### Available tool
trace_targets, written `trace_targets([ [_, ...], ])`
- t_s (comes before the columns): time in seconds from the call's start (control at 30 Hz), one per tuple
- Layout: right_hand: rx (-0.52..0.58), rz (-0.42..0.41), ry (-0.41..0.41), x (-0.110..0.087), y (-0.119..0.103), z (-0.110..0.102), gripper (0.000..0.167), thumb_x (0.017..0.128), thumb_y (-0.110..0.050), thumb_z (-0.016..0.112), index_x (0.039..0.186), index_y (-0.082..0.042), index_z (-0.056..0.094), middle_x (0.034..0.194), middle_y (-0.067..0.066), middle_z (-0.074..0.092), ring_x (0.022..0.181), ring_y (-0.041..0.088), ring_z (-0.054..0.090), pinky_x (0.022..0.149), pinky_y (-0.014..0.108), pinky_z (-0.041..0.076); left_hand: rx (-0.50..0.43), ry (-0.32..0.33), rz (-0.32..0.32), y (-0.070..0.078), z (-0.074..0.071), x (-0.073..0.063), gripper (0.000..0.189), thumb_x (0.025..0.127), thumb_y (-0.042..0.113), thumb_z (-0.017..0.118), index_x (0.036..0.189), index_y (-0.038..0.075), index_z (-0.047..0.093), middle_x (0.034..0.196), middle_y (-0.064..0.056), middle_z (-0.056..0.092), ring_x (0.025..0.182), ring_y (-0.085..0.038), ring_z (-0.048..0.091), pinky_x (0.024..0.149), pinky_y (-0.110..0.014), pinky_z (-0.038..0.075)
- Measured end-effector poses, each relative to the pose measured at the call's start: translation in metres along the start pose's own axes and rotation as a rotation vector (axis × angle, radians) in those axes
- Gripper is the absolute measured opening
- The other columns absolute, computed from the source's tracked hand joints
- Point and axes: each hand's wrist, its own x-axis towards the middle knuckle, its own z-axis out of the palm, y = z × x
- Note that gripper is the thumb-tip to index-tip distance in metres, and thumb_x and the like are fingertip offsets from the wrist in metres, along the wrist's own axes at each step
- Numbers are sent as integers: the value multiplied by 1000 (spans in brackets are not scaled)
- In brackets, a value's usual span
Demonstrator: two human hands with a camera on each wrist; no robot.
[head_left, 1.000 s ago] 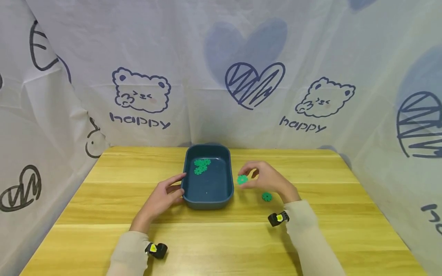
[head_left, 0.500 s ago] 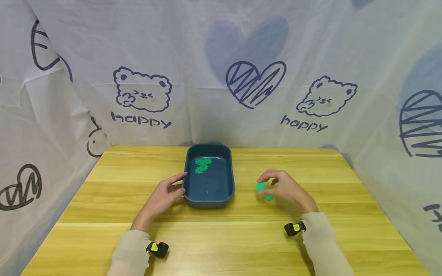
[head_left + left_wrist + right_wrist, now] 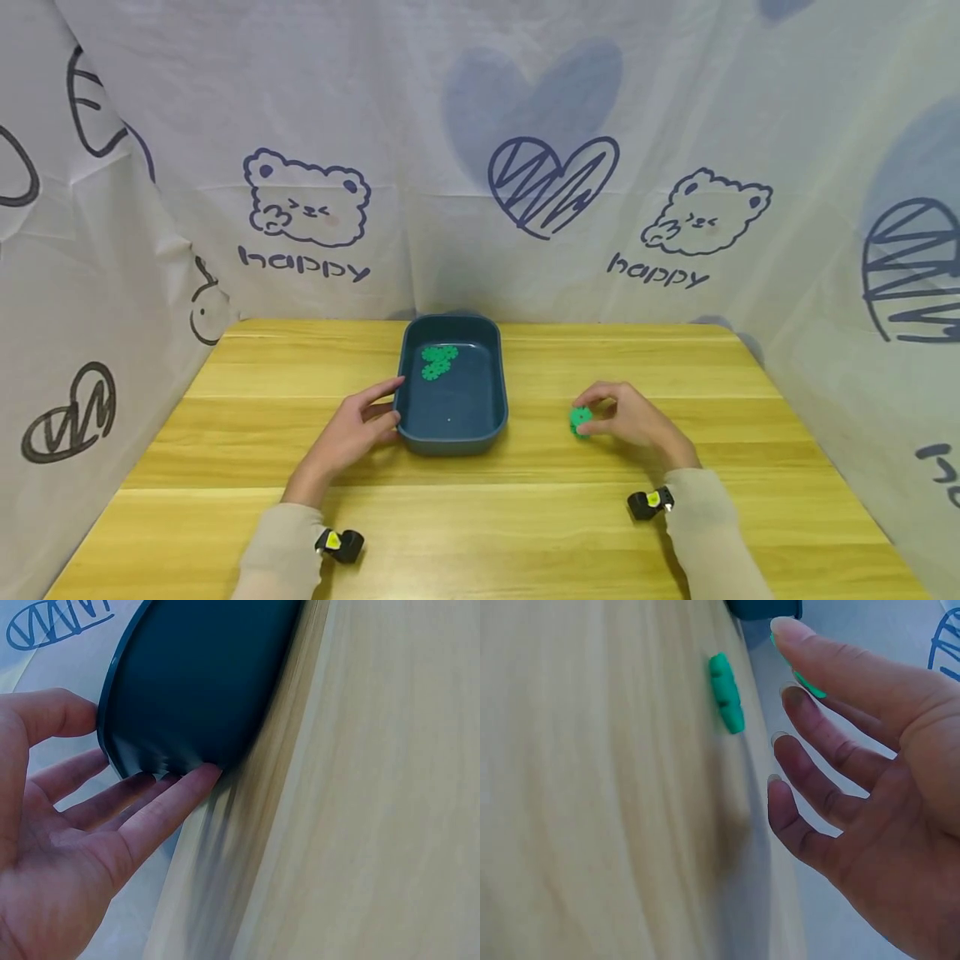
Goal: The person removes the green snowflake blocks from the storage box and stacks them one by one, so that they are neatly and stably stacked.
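Note:
My right hand [image 3: 637,417] pinches a green notched disc [image 3: 810,686] between thumb and index finger, the other fingers loosely bent. Just below it, a second green notched disc [image 3: 727,694] lies on the table, apart from the held one in the right wrist view. From the head view the two overlap. My left hand [image 3: 352,429] rests against the left side of a dark blue rectangular box [image 3: 452,440]. Its extended fingertips touch the outer wall in the left wrist view, the thumb [image 3: 64,714] at the rim. Several green notched discs [image 3: 437,367] lie inside toward the box's far left.
The wood-grain table [image 3: 480,533] ends at a white printed curtain [image 3: 435,225] behind the box, with more curtain at both sides. A small black wrist camera [image 3: 649,503] sits on the right sleeve, another black camera [image 3: 345,546] on the left.
My right hand has moved right and toward me with its green disc, from beside the box to over the disc on the table. The left hand and box stay put.

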Motion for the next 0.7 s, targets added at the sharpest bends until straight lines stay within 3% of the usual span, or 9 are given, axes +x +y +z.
trace_targets([
  [0.27,-3,19,-20,-2,6,1,33,88,-21,83,118,-10,75,120,9,70,107,23,61,102,50,54,-18,-8,2,-3,-1,2,58,103,4,55,158,4,38,163,-25,36,135,-46,56,95,-39,63],
  [0.5,-17,13,-29,-1,9,5,32,87,-20,83,117,-13,75,117,5,71,103,20,58,94,34,53,-11,-5,6,-4,-1,2,58,103,5,55,158,5,39,163,-25,37,135,-46,56,95,-39,63],
  [0.7,-16,-8,-36,-1,12,5,31,88,-23,83,117,-15,76,116,2,71,102,17,60,95,30,53,-2,-3,2,-4,-1,1,58,103,5,55,159,6,39,163,-24,37,135,-45,56,95,-38,63],
])
